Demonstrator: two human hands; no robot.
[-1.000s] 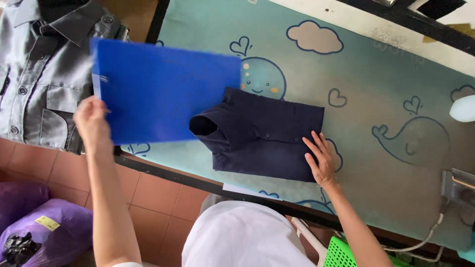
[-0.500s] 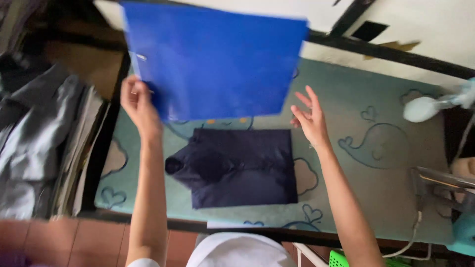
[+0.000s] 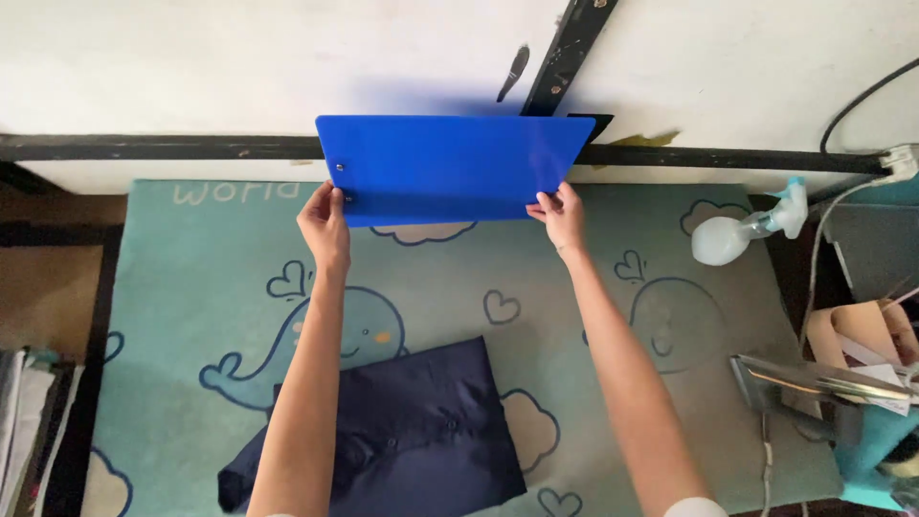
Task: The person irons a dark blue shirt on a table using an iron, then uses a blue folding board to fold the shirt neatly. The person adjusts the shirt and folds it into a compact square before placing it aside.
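Blue board (image 3: 450, 170) now lifted off the dark shirt (image 3: 421, 436), pinched by left hand (image 3: 324, 222) and right hand (image 3: 560, 215) at the surface's (image 3: 593, 316) far edge.

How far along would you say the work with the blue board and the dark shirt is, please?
Done: the navy shirt lies folded into a compact shape on the whale-print mat. In hand: the left hand and right hand hold the blue board upright at the mat's far edge, clear of the shirt. Left: the board is not yet set down.
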